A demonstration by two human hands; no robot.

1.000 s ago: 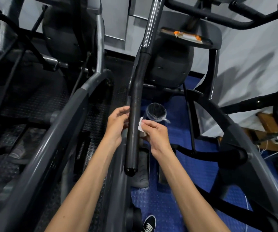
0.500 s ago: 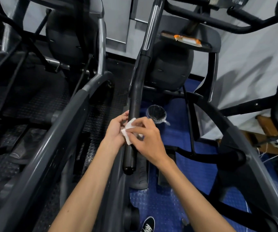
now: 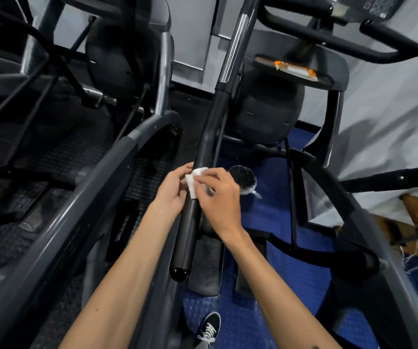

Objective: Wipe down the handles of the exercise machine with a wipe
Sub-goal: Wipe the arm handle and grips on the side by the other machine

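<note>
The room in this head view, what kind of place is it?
Most likely a gym: elliptical-style machines stand side by side, with a long black handle, foot pedals and studded blue rubber flooring.

Most of the white wipe point(image 3: 194, 181) hidden, covered by the right hand point(image 3: 219, 197) and wrapped behind the black handle point(image 3: 197, 172). Left hand point(image 3: 171, 191) fingertips lost behind that same handle, grip on the far side unreadable. Clear cup point(image 3: 243, 178) just right of the right hand partly covered by its knuckles, contents too dim to tell. Console point(image 3: 376, 7) far above the hands cut off by the top edge, buttons blurred. Shoe point(image 3: 209, 328) below the forearms cropped at the bottom edge.
</note>
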